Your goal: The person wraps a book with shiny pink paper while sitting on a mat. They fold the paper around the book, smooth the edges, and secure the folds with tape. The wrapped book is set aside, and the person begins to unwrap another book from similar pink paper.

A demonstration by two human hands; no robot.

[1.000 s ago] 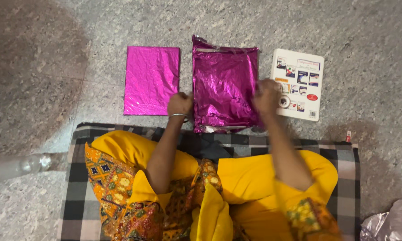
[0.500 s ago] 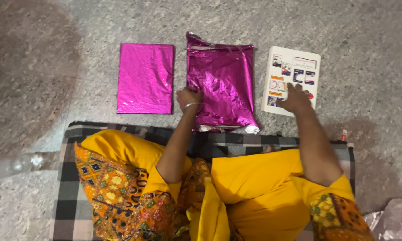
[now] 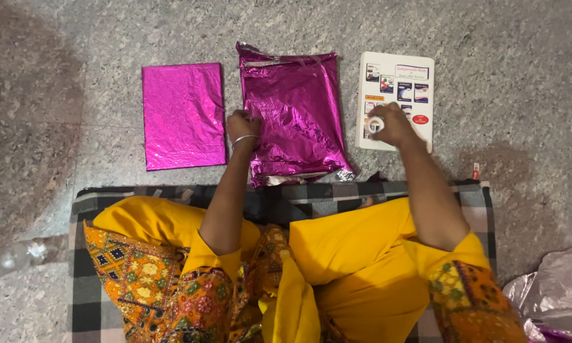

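Two bare hands reach forward from a person seated cross-legged in yellow clothes on a checked mat (image 3: 108, 209) laid on a speckled stone floor (image 3: 489, 38). Nearest the knees, the left hand (image 3: 243, 125), a silver bangle at its wrist, rests closed and pressing on the left edge of a crumpled magenta foil parcel (image 3: 295, 114); whether it grips the foil cannot be told. The parcel's foil looks loose and wrinkled, with its near and far ends not neatly folded, so its wrapping seems only part done. The right hand (image 3: 394, 124) holds a small roll of clear tape (image 3: 375, 124) above a white booklet (image 3: 397, 98) that lies just right of the parcel. Left of the parcel lies a flat, smooth magenta packet (image 3: 183, 115), which looks fully wrapped. At the far right edge sits a crumpled plastic bag (image 3: 552, 292)
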